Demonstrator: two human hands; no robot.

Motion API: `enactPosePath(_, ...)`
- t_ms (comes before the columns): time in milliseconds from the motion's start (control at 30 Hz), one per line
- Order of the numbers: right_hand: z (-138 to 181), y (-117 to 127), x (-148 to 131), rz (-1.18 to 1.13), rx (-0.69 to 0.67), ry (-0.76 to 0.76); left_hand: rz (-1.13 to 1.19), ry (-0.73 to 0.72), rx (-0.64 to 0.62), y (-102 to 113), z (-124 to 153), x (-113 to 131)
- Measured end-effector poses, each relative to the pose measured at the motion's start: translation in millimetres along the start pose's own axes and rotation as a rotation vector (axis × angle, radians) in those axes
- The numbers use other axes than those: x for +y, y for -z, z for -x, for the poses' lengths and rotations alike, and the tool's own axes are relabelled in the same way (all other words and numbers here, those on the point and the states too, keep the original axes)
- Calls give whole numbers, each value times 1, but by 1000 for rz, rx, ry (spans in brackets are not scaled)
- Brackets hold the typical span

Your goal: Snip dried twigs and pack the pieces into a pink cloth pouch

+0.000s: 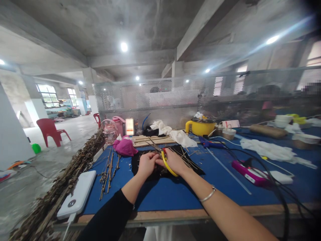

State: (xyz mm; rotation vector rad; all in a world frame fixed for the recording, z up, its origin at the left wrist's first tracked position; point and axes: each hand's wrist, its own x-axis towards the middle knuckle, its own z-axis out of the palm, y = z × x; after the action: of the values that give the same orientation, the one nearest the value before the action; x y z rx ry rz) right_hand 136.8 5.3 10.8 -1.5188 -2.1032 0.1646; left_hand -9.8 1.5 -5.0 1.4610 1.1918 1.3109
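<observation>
Yellow-handled scissors (169,166) rest in my right hand (177,160), their blades pointing up and to the left. My left hand (147,164) is closed in a pinch right beside it, the fingertips of both hands close together. Whatever the left fingers hold is too small and covered to make out. Beneath both hands lies a black cloth (135,163) with dry plant bits and thin stalks on it. Several dry brown twigs (109,170) are spread on the blue tabletop (115,197) to the left.
A white power bank (79,195) with a cable lies at the left edge, beside a long heap of dried stems (60,187). Behind are a magenta cloth (124,147), wooden sticks (147,142) and a yellow pot (202,128). Rightward sit a blue glue gun (210,143), a magenta device (250,173) and cables.
</observation>
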Motion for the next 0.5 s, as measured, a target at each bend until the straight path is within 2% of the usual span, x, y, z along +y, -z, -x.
enactPosePath(233,-1,3,-4,64,-42,-101,-5,-10,20,0,3,6)
enactPosePath(500,-1,3,-1,72,-56,-87,-37,1,43,2,1,4)
